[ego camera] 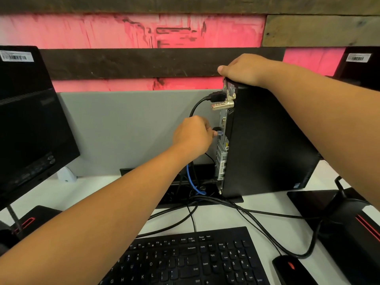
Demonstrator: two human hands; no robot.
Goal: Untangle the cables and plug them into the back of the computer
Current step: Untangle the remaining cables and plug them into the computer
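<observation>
A black computer tower (265, 145) stands upright on the white desk, its metal back panel (222, 153) turned to the left. My right hand (240, 70) grips the tower's top rear corner. My left hand (192, 137) pinches the plug of a blue network cable (192, 182) right at the back panel, at mid height. The plug's blue tip (220, 133) shows just past my fingers. A thick black cable (197, 104) is plugged in near the panel's top, beside a brass-coloured lock (223, 104). Several black cables (242, 208) trail over the desk below.
A black keyboard (191, 262) lies at the front, a black mouse (292, 270) to its right. A monitor (26, 124) stands at left, a monitor base (339, 219) at right. A grey partition (127, 128) closes off the desk's back. A cable slot (185, 192) opens beneath the tower.
</observation>
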